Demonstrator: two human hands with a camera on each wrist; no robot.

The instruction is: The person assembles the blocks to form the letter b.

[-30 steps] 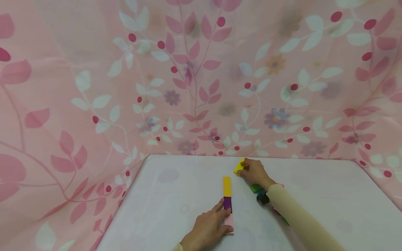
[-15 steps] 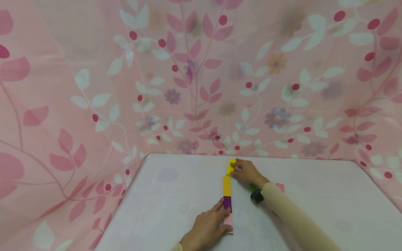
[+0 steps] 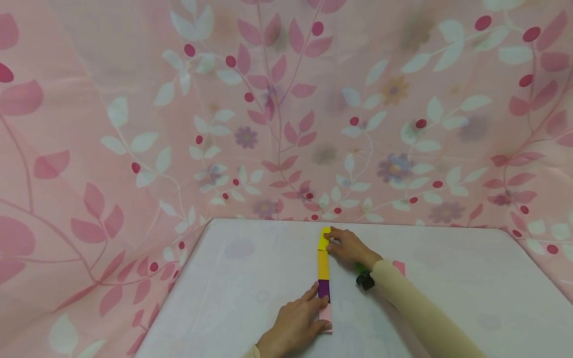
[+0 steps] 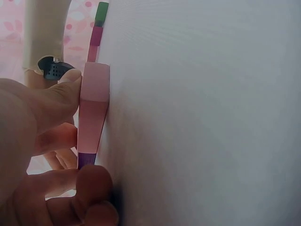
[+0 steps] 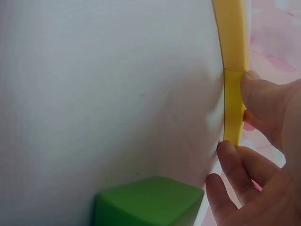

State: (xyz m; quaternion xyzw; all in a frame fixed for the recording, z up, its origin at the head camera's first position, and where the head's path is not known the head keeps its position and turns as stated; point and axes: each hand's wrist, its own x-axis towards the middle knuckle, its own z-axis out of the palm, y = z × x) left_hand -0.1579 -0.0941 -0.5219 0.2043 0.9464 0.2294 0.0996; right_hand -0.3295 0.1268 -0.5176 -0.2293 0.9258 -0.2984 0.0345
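On the white table, a row of blocks runs away from me. It has a light pink block nearest, then a purple block, an orange-yellow block and a bright yellow block farthest. My left hand rests on the near end, thumb on the pink block and fingers over and beside the purple one. My right hand pinches the bright yellow block between thumb and fingers. In the right wrist view that yellow block meets the orange-yellow block end to end.
Right of the row, partly hidden by the right sleeve, lie a pink block and a green block. The left wrist view shows green and magenta blocks beyond. A floral pink curtain hangs behind the table.
My right hand has brought the bright yellow block leftward and turned it into line at the row's far end. The left hand has stayed on the near blocks.
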